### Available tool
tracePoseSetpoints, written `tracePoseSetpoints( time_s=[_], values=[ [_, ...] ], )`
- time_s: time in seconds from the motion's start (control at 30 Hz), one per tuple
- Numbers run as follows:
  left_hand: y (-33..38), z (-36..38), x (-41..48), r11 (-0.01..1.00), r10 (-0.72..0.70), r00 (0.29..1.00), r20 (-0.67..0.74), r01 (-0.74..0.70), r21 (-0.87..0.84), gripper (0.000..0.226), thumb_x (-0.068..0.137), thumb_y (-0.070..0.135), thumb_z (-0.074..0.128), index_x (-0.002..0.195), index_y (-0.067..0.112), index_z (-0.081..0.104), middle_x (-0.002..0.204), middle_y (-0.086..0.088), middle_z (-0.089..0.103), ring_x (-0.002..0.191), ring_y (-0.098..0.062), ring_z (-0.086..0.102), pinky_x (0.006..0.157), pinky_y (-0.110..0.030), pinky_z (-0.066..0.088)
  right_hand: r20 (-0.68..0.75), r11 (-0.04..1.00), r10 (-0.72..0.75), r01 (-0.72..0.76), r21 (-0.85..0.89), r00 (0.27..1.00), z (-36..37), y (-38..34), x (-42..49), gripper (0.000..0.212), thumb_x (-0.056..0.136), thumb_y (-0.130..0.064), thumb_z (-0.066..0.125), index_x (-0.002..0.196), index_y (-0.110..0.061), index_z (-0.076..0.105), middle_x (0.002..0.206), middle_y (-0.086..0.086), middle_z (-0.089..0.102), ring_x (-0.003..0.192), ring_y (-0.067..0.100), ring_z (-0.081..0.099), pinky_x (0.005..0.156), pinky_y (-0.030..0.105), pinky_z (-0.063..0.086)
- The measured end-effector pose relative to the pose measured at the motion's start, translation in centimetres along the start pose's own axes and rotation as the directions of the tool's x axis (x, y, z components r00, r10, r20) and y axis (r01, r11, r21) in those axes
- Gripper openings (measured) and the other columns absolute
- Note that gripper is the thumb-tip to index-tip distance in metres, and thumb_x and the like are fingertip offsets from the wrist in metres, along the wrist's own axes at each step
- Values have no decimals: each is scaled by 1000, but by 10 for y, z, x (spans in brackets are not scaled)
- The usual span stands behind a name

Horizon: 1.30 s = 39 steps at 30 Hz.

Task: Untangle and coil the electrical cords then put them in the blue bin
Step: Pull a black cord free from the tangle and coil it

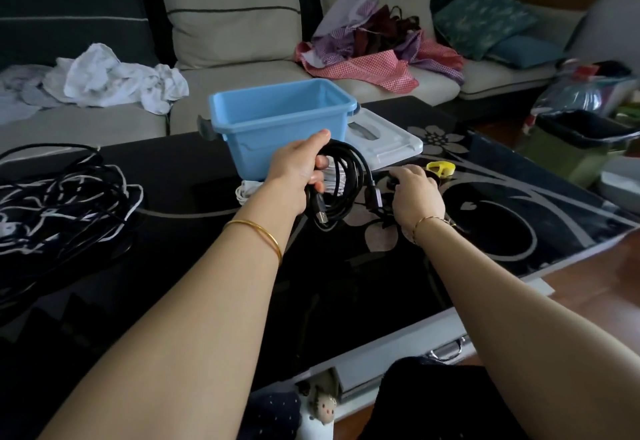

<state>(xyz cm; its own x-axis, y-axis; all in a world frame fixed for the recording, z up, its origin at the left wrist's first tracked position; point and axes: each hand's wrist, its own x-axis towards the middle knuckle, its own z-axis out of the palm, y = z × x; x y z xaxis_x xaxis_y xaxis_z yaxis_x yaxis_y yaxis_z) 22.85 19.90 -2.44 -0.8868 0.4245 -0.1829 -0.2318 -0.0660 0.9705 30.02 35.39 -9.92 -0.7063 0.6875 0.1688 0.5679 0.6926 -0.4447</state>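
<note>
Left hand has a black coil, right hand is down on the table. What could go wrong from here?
1. The black coil hangs from the left hand with no tie showing, plug ends dangling; loops may slip loose before the blue bin.
2. The tangled pile reaches the table's far edge; strands could slide off.

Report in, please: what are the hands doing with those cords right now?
Left hand grips coiled black cord. Right hand on table near yellow strap, grip unclear. Blue bin just behind, nothing blocking. Tangled cords at far left.
</note>
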Motion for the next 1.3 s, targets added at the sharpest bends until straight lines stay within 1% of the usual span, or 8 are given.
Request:
tracePoseSetpoints(
  time_s=[0.13, 0.27, 0.47, 0.63, 0.77, 0.97, 1.17, 1.3],
  values=[
    [-1, -3, 1, 1000, 5, 1000, -2, -5, 17, 18, 93, 27, 60, 80, 16, 52, 48, 4, 38, 28, -7, 23, 34, -14, 28, 57, 990, 63, -55, -127, 996, 6, -9, 10, 31, 92, -3, 41, 117, -9, 59, 128, 12, 49, 118, 35, 40, 74, 37, 39],
    [0, -3, -3, 999, 10, 1000, 3, -10, 31, 16, 93, 26, 60, 83, 15, 54, 47, 5, 38, 28, -7, 23, 35, -12, 27, -72, 994, 91, -95, -54, 993, 4, -9, 12, 26, 91, -3, 44, 109, -7, 63, 117, 13, 58, 112, 33, 47, 72, 35, 41],
    [10, -14, -5, 999, 38, 999, -13, -37, 26, 19, 92, 27, 61, 79, 16, 53, 47, 5, 40, 31, -7, 23, 35, -14, 28, -299, 925, 47, 72, 373, 953, -23, -16, 7, 21, 92, -16, 50, 103, -12, 68, 90, 6, 65, 97, 24, 53, 67, 27, 36],
    [16, -44, -14, 993, 98, 991, -93, -92, 68, 16, 91, 28, 62, 81, 15, 58, 53, 2, 42, 31, -7, 24, 36, -14, 29, -151, 782, -88, 162, 602, 985, -45, -53, -20, 11, 88, -6, 55, 88, -10, 65, 77, 6, 66, 67, 20, 64, 72, 37, 56],
    [21, -71, -22, 984, 147, 973, -177, -126, 126, 15, 90, 28, 64, 83, 15, 61, 58, 0, 45, 30, -7, 26, 36, -14, 30, -51, 701, -225, 198, 686, 973, -53, -85, -35, 14, 86, -17, 63, 79, -6, 68, 72, 9, 68, 58, 11, 59, 63, 28, 56],
    [33, -123, -37, 974, 200, 942, -270, -161, 161, 20, 90, 30, 64, 97, 12, 64, 59, -1, 49, 29, -6, 32, 35, -17, 31, 9, 682, -523, 412, 605, 852, -55, -149, -58, 14, 85, -9, 63, 86, -22, 67, 63, -3, 66, 47, -2, 48, 52, 9, 35],
    [42, -165, -49, 972, 226, 917, -328, -188, 143, 17, 93, 26, 60, 82, 13, 58, 55, 0, 47, 27, -7, 29, 35, -16, 29, 115, 666, -683, 550, 504, 721, -59, -209, -83, 18, 87, -3, 53, 90, -17, 64, 73, -2, 66, 42, -4, 48, 45, 9, 38],
    [43, -184, -53, 964, 266, 882, -389, -239, 117, 20, 92, 23, 61, 76, 12, 57, 46, 3, 46, 30, -8, 33, 35, -16, 28, 222, 603, -791, 666, 439, 570, -48, -232, -104, 14, 85, -20, 64, 96, -21, 73, 89, -5, 69, 74, 1, 59, 72, 18, 47]
  ],
)
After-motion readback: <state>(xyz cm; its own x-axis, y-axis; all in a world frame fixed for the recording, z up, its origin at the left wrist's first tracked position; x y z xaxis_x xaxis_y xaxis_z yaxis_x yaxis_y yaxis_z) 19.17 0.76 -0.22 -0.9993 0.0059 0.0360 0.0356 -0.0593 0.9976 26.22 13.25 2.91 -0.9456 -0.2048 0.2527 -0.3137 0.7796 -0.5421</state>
